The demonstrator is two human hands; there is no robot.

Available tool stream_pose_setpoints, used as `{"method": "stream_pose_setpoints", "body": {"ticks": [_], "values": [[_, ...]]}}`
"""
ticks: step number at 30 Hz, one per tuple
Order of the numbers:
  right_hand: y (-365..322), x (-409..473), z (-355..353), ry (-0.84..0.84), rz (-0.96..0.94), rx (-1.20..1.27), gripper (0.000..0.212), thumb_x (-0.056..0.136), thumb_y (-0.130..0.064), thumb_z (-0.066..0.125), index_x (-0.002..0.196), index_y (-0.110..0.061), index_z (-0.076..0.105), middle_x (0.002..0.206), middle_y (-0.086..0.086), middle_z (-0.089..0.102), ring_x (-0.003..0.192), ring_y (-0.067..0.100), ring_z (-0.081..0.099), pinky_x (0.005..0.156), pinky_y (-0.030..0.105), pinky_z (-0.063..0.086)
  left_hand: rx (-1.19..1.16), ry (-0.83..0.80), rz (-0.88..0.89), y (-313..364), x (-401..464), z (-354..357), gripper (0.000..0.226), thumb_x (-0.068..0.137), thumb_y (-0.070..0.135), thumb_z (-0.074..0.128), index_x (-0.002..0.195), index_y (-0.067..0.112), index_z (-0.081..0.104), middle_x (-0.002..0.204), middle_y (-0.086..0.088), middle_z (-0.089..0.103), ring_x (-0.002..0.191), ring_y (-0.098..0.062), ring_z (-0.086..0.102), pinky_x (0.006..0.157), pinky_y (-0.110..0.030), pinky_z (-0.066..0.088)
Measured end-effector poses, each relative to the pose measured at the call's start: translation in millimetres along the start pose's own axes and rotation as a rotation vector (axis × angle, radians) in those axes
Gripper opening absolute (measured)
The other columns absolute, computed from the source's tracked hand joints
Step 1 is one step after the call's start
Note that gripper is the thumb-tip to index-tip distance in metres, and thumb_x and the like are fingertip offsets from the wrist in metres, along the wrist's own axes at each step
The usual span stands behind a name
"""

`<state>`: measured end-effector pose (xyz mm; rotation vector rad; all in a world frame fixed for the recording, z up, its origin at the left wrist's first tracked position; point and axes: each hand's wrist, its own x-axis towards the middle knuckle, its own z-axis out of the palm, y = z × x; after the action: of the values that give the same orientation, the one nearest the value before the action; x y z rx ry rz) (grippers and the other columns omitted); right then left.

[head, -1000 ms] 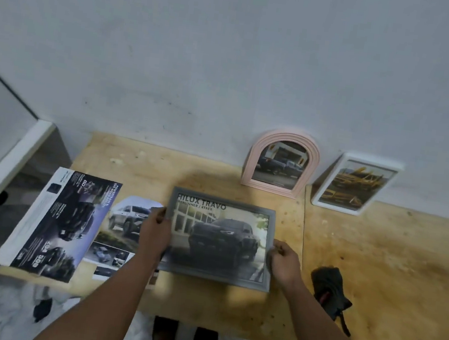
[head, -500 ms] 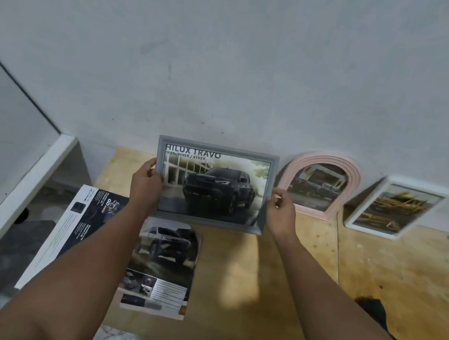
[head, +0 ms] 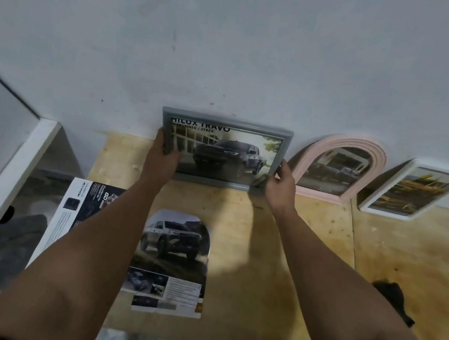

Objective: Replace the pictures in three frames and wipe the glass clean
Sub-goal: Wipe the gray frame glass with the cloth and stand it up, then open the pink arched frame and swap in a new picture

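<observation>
A grey rectangular frame [head: 227, 126] with a dark pickup truck picture leans against the wall at the back of the wooden table [head: 252, 230], its lower edge on the tabletop. My left hand [head: 162, 158] grips its left side. My right hand [head: 280, 183] holds its lower right corner. To the right, a pink arched frame [head: 337, 167] and a white rectangular frame [head: 414, 190] lean against the same wall. A cut-out car picture [head: 173, 260] lies flat on the table between my forearms.
A car brochure [head: 75, 207] hangs over the table's left edge. A dark cloth [head: 391, 300] lies on the right part of the table. A white cabinet [head: 5, 158] stands to the left. The table's front edge runs just below the cut-out picture.
Both hands lifted the grey frame off the table, carried it back, and set it upright against the wall to the left of the pink frame.
</observation>
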<state>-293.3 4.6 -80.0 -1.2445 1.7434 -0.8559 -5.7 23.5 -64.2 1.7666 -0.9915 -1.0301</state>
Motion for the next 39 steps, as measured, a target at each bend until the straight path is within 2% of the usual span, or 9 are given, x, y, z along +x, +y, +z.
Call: {"method": "stream_pose_setpoints", "body": {"ticks": [12, 16, 18, 20, 24, 28, 32, 35, 39], "values": [[-2, 2, 2, -0.081, 0.085, 0.058, 0.070, 0.098, 0.003, 0.049, 0.159, -0.025, 0.027, 0.152, 0.006, 0.050, 0.140, 0.027, 0.046, 0.117, 0.041, 0.037, -0.022, -0.050, -0.042, 6, 6, -2, 0.084, 0.082, 0.031, 0.062, 0.159, 0.027, 0.029, 0.143, -0.019, 0.056, 0.120, -0.041, 0.060, 0.093, -0.054, 0.054], [-13, -11, -7, -0.108, 0.139, 0.023, 0.074, 0.100, -0.001, 0.049, 0.163, -0.019, 0.013, 0.164, 0.007, 0.029, 0.148, 0.029, 0.033, 0.110, 0.028, 0.035, 0.069, 0.084, -0.085, 13, -13, 10, 0.088, 0.096, 0.010, 0.059, 0.164, 0.027, 0.005, 0.161, -0.001, 0.035, 0.124, -0.024, 0.057, 0.088, -0.032, 0.049], [-13, -21, -14, -0.088, 0.130, 0.024, 0.072, 0.101, -0.003, 0.050, 0.162, -0.015, 0.014, 0.164, 0.005, 0.029, 0.149, 0.028, 0.031, 0.109, 0.025, 0.030, 0.155, 0.221, -0.103, 13, -32, 19, 0.078, 0.095, 0.015, 0.060, 0.161, 0.023, 0.020, 0.159, -0.011, 0.034, 0.138, -0.034, 0.045, 0.099, -0.043, 0.047], [-7, -30, -23, -0.066, 0.144, 0.034, 0.064, 0.101, -0.005, 0.053, 0.159, -0.010, 0.027, 0.157, 0.006, 0.041, 0.143, 0.026, 0.041, 0.111, 0.028, 0.035, 0.236, 0.288, -0.088, 11, -54, 32, 0.056, 0.092, 0.016, 0.058, 0.146, 0.017, 0.041, 0.143, -0.014, 0.047, 0.128, -0.036, 0.050, 0.094, -0.048, 0.046], [10, -40, -57, -0.057, 0.156, -0.001, 0.023, 0.098, -0.003, 0.056, 0.113, -0.011, 0.071, 0.114, 0.005, 0.072, 0.112, 0.024, 0.065, 0.105, 0.038, 0.049, 0.220, 0.086, 0.030, 10, -92, 73, 0.032, 0.096, 0.016, 0.057, 0.129, 0.016, 0.058, 0.119, -0.009, 0.066, 0.107, -0.032, 0.064, 0.087, -0.038, 0.049], [32, -36, -118, 0.026, 0.249, -0.033, 0.033, 0.090, 0.000, 0.059, 0.075, -0.027, 0.071, 0.084, -0.005, 0.072, 0.091, 0.023, 0.066, 0.093, 0.038, 0.052, 0.232, -0.248, 0.115, 35, -108, 138, 0.031, 0.097, 0.011, 0.059, 0.127, 0.018, 0.062, 0.119, -0.006, 0.068, 0.111, -0.028, 0.064, 0.088, -0.034, 0.050], [45, -21, -176, 0.179, 0.281, -0.007, 0.017, 0.096, -0.009, 0.058, 0.104, -0.014, 0.072, 0.113, 0.008, 0.072, 0.102, 0.023, 0.063, 0.093, 0.030, 0.048, 0.240, -0.391, 0.070, 70, -116, 213, 0.051, 0.097, 0.015, 0.058, 0.147, 0.019, 0.049, 0.146, -0.005, 0.054, 0.134, -0.027, 0.052, 0.103, -0.035, 0.044], [52, -3, -202, 0.172, 0.271, 0.042, 0.035, 0.102, -0.010, 0.050, 0.135, -0.004, 0.058, 0.136, 0.015, 0.062, 0.123, 0.032, 0.058, 0.105, 0.036, 0.046, 0.169, -0.349, 0.007, 78, -113, 255, 0.053, 0.094, 0.017, 0.057, 0.146, 0.021, 0.048, 0.135, -0.005, 0.062, 0.115, -0.027, 0.062, 0.084, -0.030, 0.045], [56, 14, -217, 0.113, 0.248, 0.046, 0.052, 0.104, -0.007, 0.045, 0.155, -0.008, 0.036, 0.158, 0.009, 0.041, 0.144, 0.026, 0.041, 0.109, 0.025, 0.033, 0.089, -0.237, -0.104, 82, -112, 291, 0.065, 0.096, 0.013, 0.055, 0.156, 0.022, 0.032, 0.135, -0.002, 0.058, 0.118, -0.026, 0.058, 0.092, -0.034, 0.045]]}}
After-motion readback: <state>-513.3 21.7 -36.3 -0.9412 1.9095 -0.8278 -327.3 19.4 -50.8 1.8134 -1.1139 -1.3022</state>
